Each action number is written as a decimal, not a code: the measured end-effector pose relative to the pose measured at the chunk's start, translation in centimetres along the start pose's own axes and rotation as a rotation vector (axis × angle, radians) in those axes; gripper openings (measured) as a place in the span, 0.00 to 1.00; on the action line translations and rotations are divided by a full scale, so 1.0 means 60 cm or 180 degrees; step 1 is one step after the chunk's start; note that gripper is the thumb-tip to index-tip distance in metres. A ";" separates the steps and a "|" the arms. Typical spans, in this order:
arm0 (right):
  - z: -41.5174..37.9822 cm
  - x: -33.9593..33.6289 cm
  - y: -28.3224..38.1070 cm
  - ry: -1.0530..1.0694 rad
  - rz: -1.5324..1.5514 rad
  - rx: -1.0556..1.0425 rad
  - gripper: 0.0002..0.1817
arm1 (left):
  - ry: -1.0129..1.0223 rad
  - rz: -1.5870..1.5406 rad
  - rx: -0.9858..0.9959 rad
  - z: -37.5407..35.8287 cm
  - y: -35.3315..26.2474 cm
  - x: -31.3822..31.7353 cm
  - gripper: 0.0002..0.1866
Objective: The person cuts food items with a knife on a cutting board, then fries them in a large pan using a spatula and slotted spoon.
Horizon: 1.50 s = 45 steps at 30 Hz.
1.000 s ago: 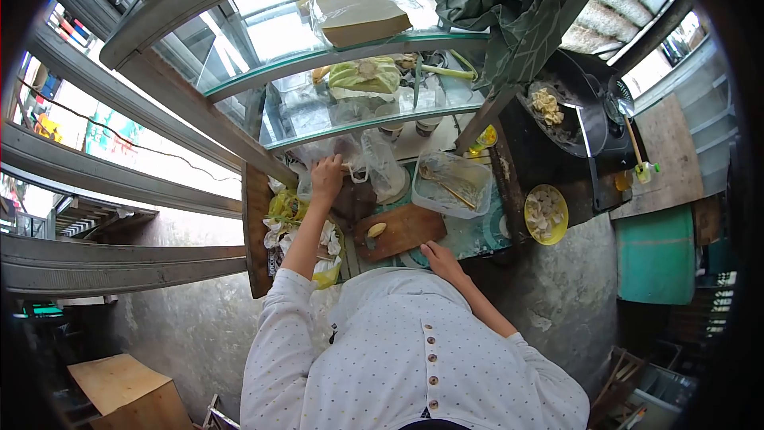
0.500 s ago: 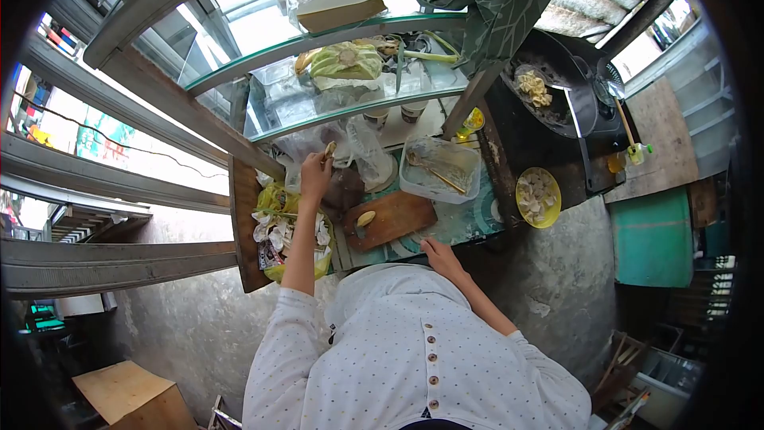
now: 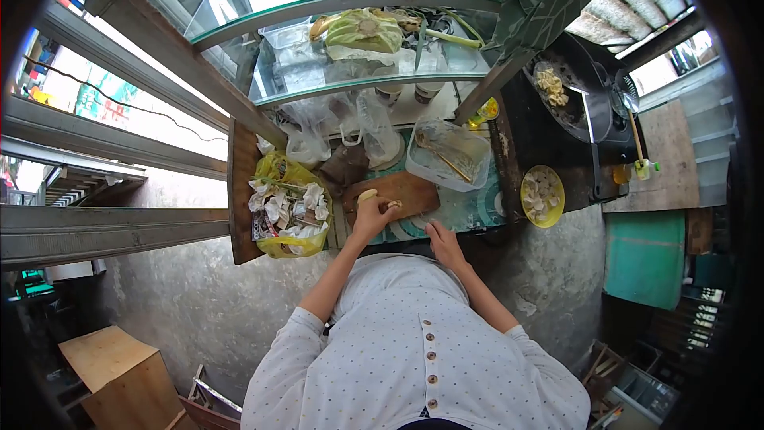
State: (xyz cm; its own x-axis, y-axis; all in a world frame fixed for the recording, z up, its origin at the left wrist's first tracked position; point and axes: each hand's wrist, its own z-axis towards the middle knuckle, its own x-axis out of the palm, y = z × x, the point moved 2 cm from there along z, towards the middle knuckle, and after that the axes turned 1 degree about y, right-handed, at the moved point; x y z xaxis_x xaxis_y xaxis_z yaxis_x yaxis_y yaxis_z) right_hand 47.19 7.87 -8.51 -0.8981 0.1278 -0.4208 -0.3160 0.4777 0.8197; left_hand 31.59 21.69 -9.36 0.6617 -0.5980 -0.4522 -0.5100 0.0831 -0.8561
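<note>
My left hand (image 3: 372, 219) is over the near left part of a wooden cutting board (image 3: 418, 195). Its fingers are closed on a small pale-brown lump (image 3: 394, 204), too small to name surely. A pale yellow peeled piece (image 3: 367, 194) lies on the board just beyond that hand. At the counter's front edge, right of the board, is my right hand (image 3: 446, 245), fingers curled together; whatever they hold, if anything, is hidden. Behind the board's right side stands a clear plastic tub (image 3: 483, 161) with a wooden-handled utensil (image 3: 452, 163) in it.
A yellow bag of scraps (image 3: 290, 245) stands at the left. Dark and clear plastic bags (image 3: 346, 166) lie behind the board. On the right are a yellow bowl of pale pieces (image 3: 542, 196) and a wok (image 3: 569, 100) with food. A glass shelf holds a cabbage (image 3: 364, 31).
My left hand has come from near the plastic bags down to the board, bringing the small lump. My right hand stays near the counter's edge. The view has shifted slightly.
</note>
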 end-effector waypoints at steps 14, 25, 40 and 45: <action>-0.024 0.004 -0.001 0.0035 0.0265 0.0322 0.18 | 0.0136 -0.3618 -0.1699 0.008 0.032 0.053 0.15; -0.029 -0.010 0.017 0.0438 -0.1367 -0.0111 0.17 | 0.0226 -0.3937 -0.2391 -0.002 0.063 0.073 0.12; -0.011 -0.014 0.006 0.0387 -0.1894 -0.0286 0.16 | 0.0068 -0.3920 -0.2595 -0.003 0.078 0.080 0.12; -0.010 -0.011 0.006 0.0392 -0.1901 -0.0269 0.16 | -0.0020 -0.3914 -0.2577 -0.004 0.077 0.082 0.10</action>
State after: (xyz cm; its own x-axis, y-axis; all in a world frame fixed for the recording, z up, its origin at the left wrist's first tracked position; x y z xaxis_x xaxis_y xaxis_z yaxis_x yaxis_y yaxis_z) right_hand 47.50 7.45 -7.69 -0.5856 -0.2443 -0.7729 -0.7940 0.3648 0.4863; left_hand 32.39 18.96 -15.47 0.8982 0.0427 0.4375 0.2023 -0.9238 -0.3250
